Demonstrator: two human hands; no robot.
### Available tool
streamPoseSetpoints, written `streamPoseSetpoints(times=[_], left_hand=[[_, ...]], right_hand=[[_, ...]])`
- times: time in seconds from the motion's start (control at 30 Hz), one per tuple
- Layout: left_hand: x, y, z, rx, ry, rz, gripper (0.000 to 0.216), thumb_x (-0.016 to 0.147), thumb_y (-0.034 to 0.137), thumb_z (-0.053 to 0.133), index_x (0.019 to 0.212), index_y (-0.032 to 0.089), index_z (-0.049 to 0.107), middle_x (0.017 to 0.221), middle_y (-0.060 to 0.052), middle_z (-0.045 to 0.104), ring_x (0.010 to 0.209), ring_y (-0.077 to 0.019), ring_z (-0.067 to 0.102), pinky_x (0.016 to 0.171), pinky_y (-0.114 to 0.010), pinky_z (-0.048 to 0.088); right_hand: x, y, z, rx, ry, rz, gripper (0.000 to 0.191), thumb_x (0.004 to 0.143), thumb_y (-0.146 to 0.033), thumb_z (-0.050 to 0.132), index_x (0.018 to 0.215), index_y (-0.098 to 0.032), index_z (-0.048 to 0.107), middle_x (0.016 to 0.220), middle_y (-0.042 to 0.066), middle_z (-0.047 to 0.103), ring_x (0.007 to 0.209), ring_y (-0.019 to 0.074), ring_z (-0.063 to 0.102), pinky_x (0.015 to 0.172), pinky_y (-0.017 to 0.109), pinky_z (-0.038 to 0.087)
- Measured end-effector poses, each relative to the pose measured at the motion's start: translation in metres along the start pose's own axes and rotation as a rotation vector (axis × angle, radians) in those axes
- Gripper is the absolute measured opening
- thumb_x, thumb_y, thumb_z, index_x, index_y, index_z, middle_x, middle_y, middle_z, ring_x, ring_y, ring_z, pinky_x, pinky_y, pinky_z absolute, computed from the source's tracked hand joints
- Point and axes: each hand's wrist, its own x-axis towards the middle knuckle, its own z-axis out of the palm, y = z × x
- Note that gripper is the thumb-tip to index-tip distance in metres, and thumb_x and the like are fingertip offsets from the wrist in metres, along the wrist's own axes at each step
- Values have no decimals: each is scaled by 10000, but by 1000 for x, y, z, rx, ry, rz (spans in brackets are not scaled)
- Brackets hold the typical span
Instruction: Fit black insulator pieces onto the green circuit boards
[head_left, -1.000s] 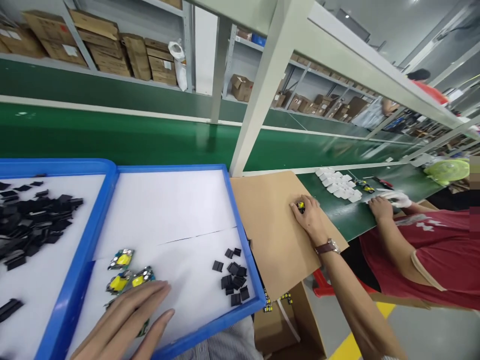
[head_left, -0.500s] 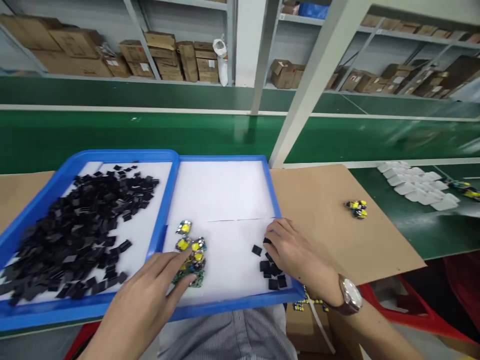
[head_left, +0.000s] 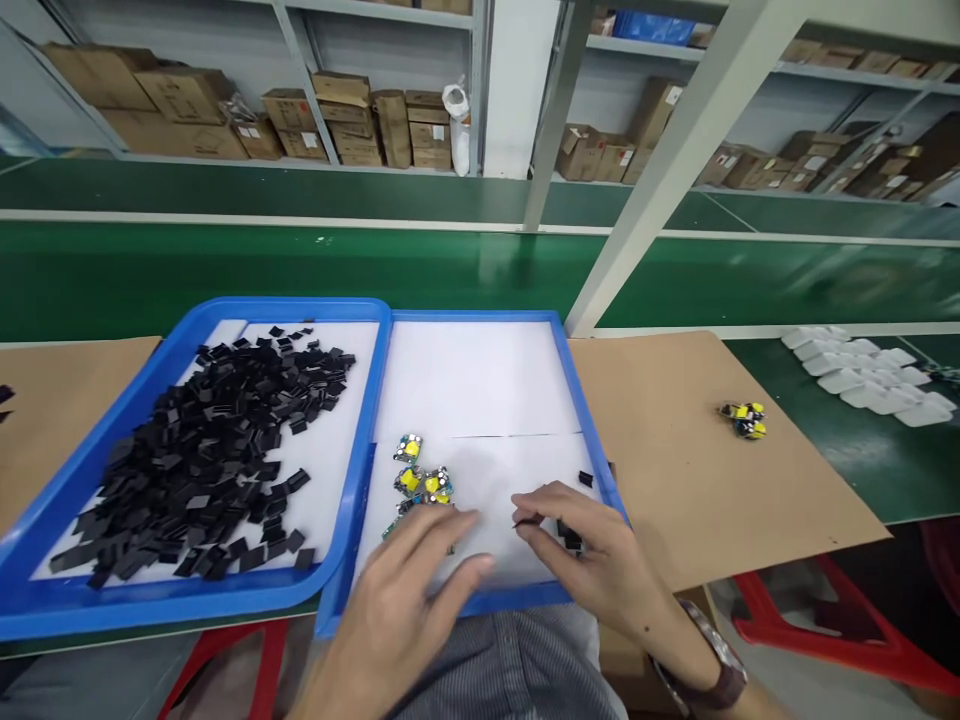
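My right hand [head_left: 589, 545] pinches a thin black square piece [head_left: 526, 522] between thumb and fingertips, above the white-lined blue tray [head_left: 480, 390]. A few more black pieces [head_left: 568, 537] lie under and beside that hand, partly hidden by it. My left hand [head_left: 409, 605], slightly blurred, hovers over the tray's near left part with thumb and fingers apart and nothing visible between them. Beyond its fingers sits a cluster of small circuit boards [head_left: 433, 484] with yellow-topped parts, partly covered by the hand. One such board [head_left: 409, 447] lies a little farther back.
To the left, a second blue tray [head_left: 381, 380] holds a large heap of black pieces [head_left: 210, 450]. On brown cardboard [head_left: 660, 450] at right lie several boards [head_left: 744, 418]. White plastic trays [head_left: 870, 375] stand farther right. A slanted pale post [head_left: 675, 170] rises behind the tray. Red stools [head_left: 810, 620] stand below.
My right hand has moved left from the loose black pieces, now with one in its fingertips. My left hand has come away from the boards toward the right. The view has shifted slightly.
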Motion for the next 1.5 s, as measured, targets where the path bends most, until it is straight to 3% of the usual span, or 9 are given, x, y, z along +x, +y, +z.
streamPoseSetpoints(times=[0.23,0.47,0.63,0.8,0.93,1.2,1.3,1.4,1.5], left_hand=[[6,17,13,-350,-63,-103,135,1000,109,575,965,218,647,877,-19,658,771,-147,629,692,-276,517],[-11,21,13,-426,-41,-121,148,985,95,579,950,227,637,837,-23,635,786,-174,621,722,-322,531],[-18,-1,-21,-61,60,-81,341,931,126,733,1236,256,656,1105,-66,726,1064,-251,653,927,-419,562],[-20,-17,-34,283,-224,-43,533,976,185,685,1482,265,540,1355,-96,683,1275,-319,561,1031,-519,562],[-8,-13,-22,366,-287,21,402,985,132,632,1365,263,648,1392,-84,663,1305,-331,553,1055,-550,558],[-4,-14,-14,100,-172,3,309,1001,43,564,1219,231,674,1289,-84,693,1285,-262,598,1085,-472,543],[-8,-8,-4,-109,-73,-148,311,1033,77,513,1263,250,632,1316,-84,707,1275,-245,655,1059,-444,582],[-10,0,9,-312,-55,-319,266,1058,150,501,1263,277,614,1336,-79,709,1176,-226,731,866,-349,668],[-9,8,20,-348,-70,-285,298,1026,157,580,1279,310,620,1356,-62,695,1254,-227,683,925,-345,648]], right_hand=[[-9,-17,15,103,31,65,362,939,-114,727,1231,-327,740,966,13,797,876,194,744,807,352,626],[-18,-21,23,364,42,211,224,914,-139,768,1073,-294,801,929,34,813,852,214,769,777,356,637],[-35,-17,15,230,230,162,233,958,-144,668,1054,-300,812,891,76,761,827,253,729,661,367,628],[-52,-4,10,167,341,271,204,914,-213,757,1085,-308,815,1001,84,776,841,251,756,692,349,678],[-53,-1,12,158,326,281,127,909,-242,771,997,-309,834,981,94,779,893,281,760,674,353,681],[-47,-4,10,188,338,242,221,901,-210,773,1055,-358,833,945,64,804,836,268,771,632,344,674],[-42,-6,17,266,327,243,227,895,-182,777,1046,-343,832,911,56,811,809,257,773,636,342,672],[-37,-8,25,346,281,236,255,899,-159,770,1083,-329,825,910,51,814,814,240,779,695,337,679],[-34,-8,32,404,271,207,279,912,-135,749,1099,-330,817,963,55,815,888,233,780,775,345,683]])
